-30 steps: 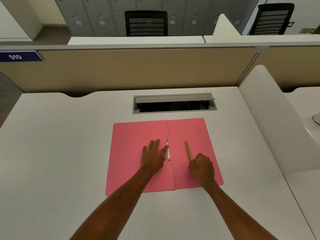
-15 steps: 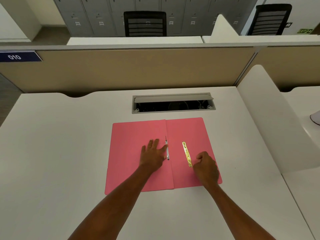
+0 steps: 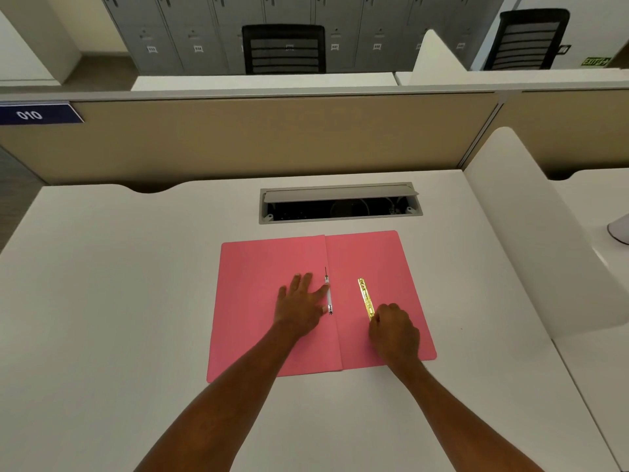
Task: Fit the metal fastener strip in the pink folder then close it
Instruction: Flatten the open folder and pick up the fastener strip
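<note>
The pink folder [image 3: 265, 267] lies open and flat on the white desk [image 3: 119, 284]. A thin white and silver prong piece [image 3: 328, 296] runs along its centre fold. My left hand [image 3: 299, 304] rests flat on the left flap, fingers spread, its fingertips touching that prong piece. The gold metal fastener strip [image 3: 365, 296] lies flat on the right flap, roughly parallel to the fold. My right hand [image 3: 394, 330] is curled just behind it, with the fingertips closed on the strip's near end.
An open grey cable tray [image 3: 340, 202] is set into the desk just beyond the folder. A beige partition [image 3: 255, 137] closes off the back. A white curved divider [image 3: 531, 233] stands along the right side, with a white object [image 3: 619, 229] behind it.
The gold strip was held tilted in my right hand a second ago; it now lies flat on the right flap. My right hand shifted slightly right. My left hand stayed in place.
</note>
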### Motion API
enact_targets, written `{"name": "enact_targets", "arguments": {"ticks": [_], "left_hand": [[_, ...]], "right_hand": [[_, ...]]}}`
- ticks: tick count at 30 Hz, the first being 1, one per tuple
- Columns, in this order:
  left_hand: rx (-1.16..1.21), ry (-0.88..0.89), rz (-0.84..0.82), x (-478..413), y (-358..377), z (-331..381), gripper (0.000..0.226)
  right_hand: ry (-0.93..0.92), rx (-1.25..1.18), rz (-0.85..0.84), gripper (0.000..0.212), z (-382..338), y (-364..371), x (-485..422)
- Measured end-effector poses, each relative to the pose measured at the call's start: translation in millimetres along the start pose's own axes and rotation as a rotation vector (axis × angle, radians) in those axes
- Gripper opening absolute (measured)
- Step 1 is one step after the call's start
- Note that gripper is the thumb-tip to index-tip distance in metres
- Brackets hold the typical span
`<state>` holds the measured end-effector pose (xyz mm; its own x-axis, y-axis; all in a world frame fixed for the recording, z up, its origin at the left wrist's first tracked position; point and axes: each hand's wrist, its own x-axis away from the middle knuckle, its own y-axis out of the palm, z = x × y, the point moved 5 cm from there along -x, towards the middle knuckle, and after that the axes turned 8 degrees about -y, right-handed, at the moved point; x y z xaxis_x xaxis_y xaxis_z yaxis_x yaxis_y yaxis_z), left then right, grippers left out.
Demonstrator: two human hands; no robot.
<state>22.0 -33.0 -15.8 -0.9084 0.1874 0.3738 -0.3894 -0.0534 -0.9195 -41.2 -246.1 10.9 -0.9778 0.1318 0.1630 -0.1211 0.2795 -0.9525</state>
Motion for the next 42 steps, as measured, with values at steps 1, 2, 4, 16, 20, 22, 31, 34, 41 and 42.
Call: {"name": "enact_targets", "arguments": {"ticks": [1, 2, 4, 16, 20, 22, 31, 34, 41, 42], "left_hand": [[-0.003, 0.0, -0.002, 0.0, 0.1, 0.0, 0.066], [-0.003, 0.0, -0.004, -0.3, 0.1, 0.2, 0.066], [0.0, -0.001, -0.006, -0.4, 0.0, 0.2, 0.066], [-0.005, 0.002, 0.006, -1.8, 1.0, -0.7, 0.067], [-0.007, 0.006, 0.005, -1.8, 1.5, -1.2, 0.067], [-0.009, 0.008, 0.003, -1.9, 1.5, -1.5, 0.067], [0.006, 0.021, -0.008, -3.8, 0.2, -3.4, 0.067], [0.105, 0.029, 0.047, 2.1, -2.5, -7.8, 0.068], [0.867, -0.274, 0.479, 54.3, -9.3, 18.9, 0.035], [1.019, -0.295, 0.397, 55.7, -6.0, 32.6, 0.035]], "right_hand": [[-0.01, 0.024, -0.006, 0.023, -1.8, 0.1, -0.1], [-0.018, 0.039, -0.01, 0.023, -3.4, -0.1, -0.6], [-0.036, 0.061, -0.018, 0.024, -6.1, -0.1, -1.3], [0.013, -0.036, -0.084, 0.019, 0.0, 1.5, -9.8], [0.001, -0.041, -0.061, 0.021, 3.5, 3.8, -7.6], [-0.005, -0.022, -0.054, 0.024, 0.8, 4.7, -4.7], [0.02, -0.059, -0.054, 0.026, -6.4, 3.3, -2.4], [0.059, -0.107, -0.057, 0.024, -4.8, 2.5, -3.7], [0.163, -0.351, -0.061, 0.019, 9.9, 5.4, -9.9], [0.174, -0.396, -0.055, 0.018, 12.4, 6.4, -11.1]]}}
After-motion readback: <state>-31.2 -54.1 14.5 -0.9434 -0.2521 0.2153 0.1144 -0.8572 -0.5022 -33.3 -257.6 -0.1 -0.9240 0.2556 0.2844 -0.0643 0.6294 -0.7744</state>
